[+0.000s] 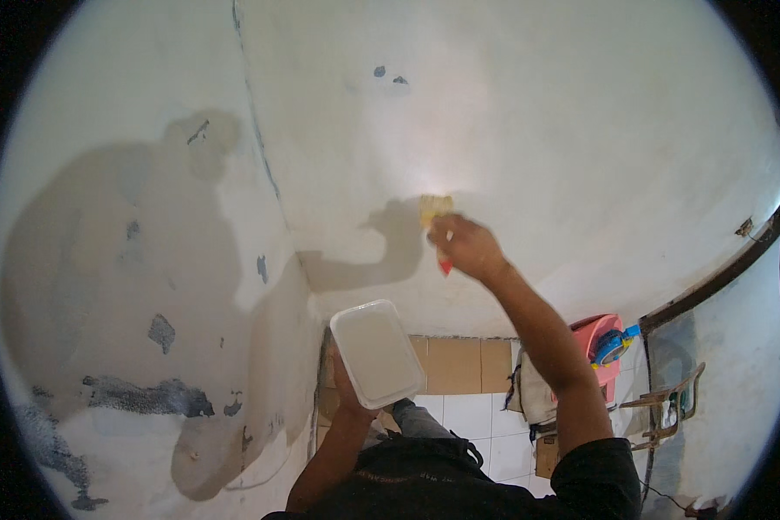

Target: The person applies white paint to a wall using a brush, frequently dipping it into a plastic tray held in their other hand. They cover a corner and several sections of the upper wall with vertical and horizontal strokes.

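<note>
My right hand (468,246) is closed round a paintbrush, its arm stretched out towards the wall ahead. The paintbrush (436,208) has pale yellowish bristles pointing up, at or close against the off-white wall (529,147); a red handle end shows below the fingers. At waist height my left hand (347,381) grips a white rectangular plastic tub (378,355) from its left side and from beneath. Pale whitish stuff fills the tub's inside, and its depth cannot be told. Most of the left fingers are hidden behind the tub.
The left wall (130,286) meets the front wall in a cracked corner and has grey bare patches. Flattened cardboard (453,364) lies along the wall's foot on white tiles (468,416). To the right stand a pink plastic container (600,334) and a wooden chair-like frame (667,403).
</note>
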Action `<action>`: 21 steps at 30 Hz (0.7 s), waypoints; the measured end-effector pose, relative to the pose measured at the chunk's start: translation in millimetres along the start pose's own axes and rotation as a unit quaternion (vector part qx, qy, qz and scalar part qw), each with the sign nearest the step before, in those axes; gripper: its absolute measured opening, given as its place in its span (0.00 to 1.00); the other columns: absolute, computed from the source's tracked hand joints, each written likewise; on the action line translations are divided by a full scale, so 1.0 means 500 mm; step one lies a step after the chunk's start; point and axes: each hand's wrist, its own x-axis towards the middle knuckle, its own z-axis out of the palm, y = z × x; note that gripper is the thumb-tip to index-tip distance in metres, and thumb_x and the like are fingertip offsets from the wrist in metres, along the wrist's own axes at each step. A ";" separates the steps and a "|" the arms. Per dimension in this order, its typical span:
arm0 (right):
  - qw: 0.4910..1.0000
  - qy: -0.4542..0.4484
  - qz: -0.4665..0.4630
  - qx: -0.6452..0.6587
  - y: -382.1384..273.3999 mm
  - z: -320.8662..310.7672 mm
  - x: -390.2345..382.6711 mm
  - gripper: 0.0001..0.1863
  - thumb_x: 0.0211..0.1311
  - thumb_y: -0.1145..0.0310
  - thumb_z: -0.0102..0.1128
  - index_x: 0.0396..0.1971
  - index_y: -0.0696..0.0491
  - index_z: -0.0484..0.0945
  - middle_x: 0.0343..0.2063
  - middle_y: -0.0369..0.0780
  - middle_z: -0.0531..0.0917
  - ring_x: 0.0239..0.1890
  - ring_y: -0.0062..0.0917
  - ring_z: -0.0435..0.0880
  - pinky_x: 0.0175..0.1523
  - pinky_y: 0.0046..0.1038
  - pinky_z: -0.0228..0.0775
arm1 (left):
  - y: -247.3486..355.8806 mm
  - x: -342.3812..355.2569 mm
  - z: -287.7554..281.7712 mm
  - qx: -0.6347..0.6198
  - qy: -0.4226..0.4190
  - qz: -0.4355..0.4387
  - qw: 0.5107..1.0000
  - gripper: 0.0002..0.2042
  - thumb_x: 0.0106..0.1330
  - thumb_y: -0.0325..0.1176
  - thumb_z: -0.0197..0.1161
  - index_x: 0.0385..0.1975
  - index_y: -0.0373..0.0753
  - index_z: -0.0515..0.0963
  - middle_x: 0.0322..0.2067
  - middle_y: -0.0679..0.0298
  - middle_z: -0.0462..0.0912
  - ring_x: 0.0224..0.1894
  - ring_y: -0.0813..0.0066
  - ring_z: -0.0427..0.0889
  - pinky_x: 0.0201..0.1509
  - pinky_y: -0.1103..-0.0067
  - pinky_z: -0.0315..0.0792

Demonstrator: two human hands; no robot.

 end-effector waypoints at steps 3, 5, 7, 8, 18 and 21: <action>0.993 0.071 0.097 0.011 0.063 -0.137 0.106 0.09 0.61 0.71 0.60 0.40 0.47 0.84 0.48 0.36 0.82 0.44 0.32 0.83 0.47 0.30 0.80 | -0.005 -0.001 -0.044 -0.017 -0.039 -0.018 0.999 0.36 0.69 0.65 0.43 0.69 0.47 0.60 0.61 0.60 0.72 0.59 0.57 0.76 0.58 0.55 0.75; 0.979 0.183 0.089 0.020 0.087 -0.240 0.175 0.11 0.61 0.71 0.61 0.43 0.46 0.84 0.49 0.37 0.82 0.45 0.33 0.83 0.48 0.31 0.79 | -0.005 0.000 -0.053 -0.040 -0.074 -0.031 0.996 0.36 0.68 0.65 0.44 0.69 0.47 0.60 0.61 0.60 0.72 0.59 0.57 0.76 0.59 0.55 0.75; 0.969 0.222 0.105 0.040 0.087 -0.262 0.203 0.11 0.60 0.70 0.63 0.42 0.46 0.85 0.49 0.37 0.82 0.47 0.33 0.83 0.49 0.31 0.78 | -0.007 -0.002 -0.054 -0.100 -0.025 -0.017 0.995 0.32 0.69 0.63 0.47 0.64 0.45 0.65 0.55 0.56 0.76 0.53 0.50 0.79 0.53 0.51 0.78; 0.965 0.239 0.102 -0.035 0.094 -0.257 0.196 0.10 0.60 0.70 0.63 0.42 0.46 0.85 0.50 0.38 0.82 0.48 0.32 0.82 0.49 0.31 0.78 | -0.012 -0.005 -0.022 -0.102 -0.023 -0.023 0.994 0.32 0.69 0.63 0.47 0.64 0.45 0.65 0.55 0.56 0.76 0.53 0.50 0.79 0.53 0.51 0.78; 0.986 -0.162 -0.006 0.022 -0.031 0.012 0.023 0.05 0.53 0.68 0.61 0.29 0.48 0.83 0.49 0.39 0.79 0.54 0.32 0.77 0.57 0.33 0.76 | -0.008 -0.025 -0.024 -0.047 -0.023 -0.010 0.999 0.31 0.72 0.59 0.41 0.67 0.45 0.63 0.59 0.60 0.74 0.58 0.59 0.77 0.59 0.57 0.75; 0.991 -0.003 0.112 0.069 0.028 -0.086 0.112 0.06 0.61 0.70 0.58 0.33 0.50 0.84 0.49 0.40 0.81 0.52 0.33 0.80 0.52 0.33 0.77 | -0.006 -0.031 -0.006 -0.026 0.004 -0.012 1.000 0.30 0.73 0.58 0.40 0.67 0.44 0.63 0.59 0.60 0.74 0.58 0.58 0.77 0.59 0.57 0.75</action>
